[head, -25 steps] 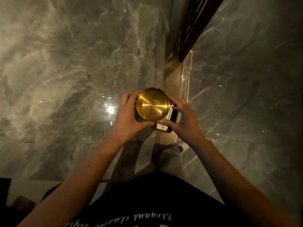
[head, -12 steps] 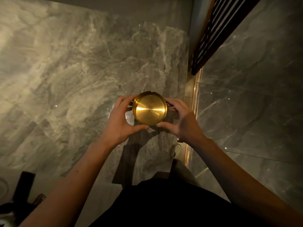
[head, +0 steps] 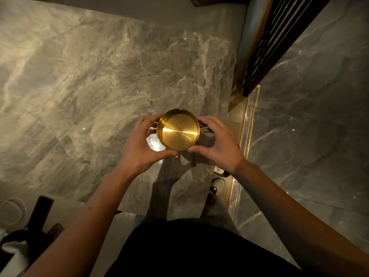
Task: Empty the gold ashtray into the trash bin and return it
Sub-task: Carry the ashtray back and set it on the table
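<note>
**Dim, warm light with hard glare on metal**

From my seat the scene reads dark and amber. A bright streak of glare cuts across the gold ashtray (head: 178,130), and a white hotspot reflects off the marble tabletop (head: 99,86) just beside it. My arms throw soft shadows onto the stone below the hands. A lit strip (head: 248,124) glows along the floor edge at right. The corners fall off into darkness, and the wide lens bends straight lines near the borders. Fine detail looks soft.
</note>
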`<move>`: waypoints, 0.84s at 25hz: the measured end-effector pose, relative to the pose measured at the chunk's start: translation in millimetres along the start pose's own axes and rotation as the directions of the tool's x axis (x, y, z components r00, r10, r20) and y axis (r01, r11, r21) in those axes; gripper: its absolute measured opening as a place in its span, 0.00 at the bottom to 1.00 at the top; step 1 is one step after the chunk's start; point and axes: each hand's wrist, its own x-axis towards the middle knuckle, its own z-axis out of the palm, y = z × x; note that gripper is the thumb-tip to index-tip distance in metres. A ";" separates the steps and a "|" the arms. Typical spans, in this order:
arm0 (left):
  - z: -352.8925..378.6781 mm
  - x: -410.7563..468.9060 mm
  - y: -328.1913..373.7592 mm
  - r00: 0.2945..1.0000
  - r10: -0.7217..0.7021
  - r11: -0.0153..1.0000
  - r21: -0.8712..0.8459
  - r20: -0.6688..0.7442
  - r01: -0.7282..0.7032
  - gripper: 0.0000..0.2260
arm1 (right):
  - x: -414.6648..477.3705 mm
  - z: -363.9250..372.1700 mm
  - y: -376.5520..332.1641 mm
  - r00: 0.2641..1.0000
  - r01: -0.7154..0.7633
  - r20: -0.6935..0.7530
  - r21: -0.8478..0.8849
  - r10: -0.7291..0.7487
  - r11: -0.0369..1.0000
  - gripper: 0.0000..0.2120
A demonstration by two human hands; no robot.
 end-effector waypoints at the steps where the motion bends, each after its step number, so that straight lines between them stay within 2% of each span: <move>1: -6.2 0.1 -2.8 1.000 0.003 1.000 0.003 -0.002 -0.003 0.41 | 1.9 5.6 -3.9 1.000 0.000 -0.010 -0.007 0.000 1.000 0.38; 6: -58.7 19.4 -39.1 0.999 0.046 0.998 0.040 0.029 -0.047 0.41 | 33.5 51.6 -29.6 0.996 -0.019 -0.089 -0.023 0.017 1.000 0.38; 10: -123.4 42.2 -87.7 0.992 0.080 0.997 -0.004 0.096 -0.080 0.40 | 69.8 117.9 -64.2 0.979 -0.031 -0.203 -0.117 0.007 0.993 0.38; 12: -167.4 51.5 -113.1 0.983 0.106 0.994 0.009 0.147 -0.108 0.41 | 90.3 158.2 -88.5 0.971 -0.038 -0.238 -0.095 0.014 0.995 0.39; 15: -225.3 52.6 -134.0 0.982 0.099 0.995 0.017 0.160 -0.103 0.42 | 113.3 202.7 -122.0 0.962 -0.061 -0.265 -0.001 0.059 0.998 0.37; 21: -294.6 45.9 -155.2 0.987 0.094 0.995 0.015 0.126 -0.097 0.41 | 143.1 249.7 -162.9 0.975 -0.083 -0.207 -0.032 0.075 0.996 0.39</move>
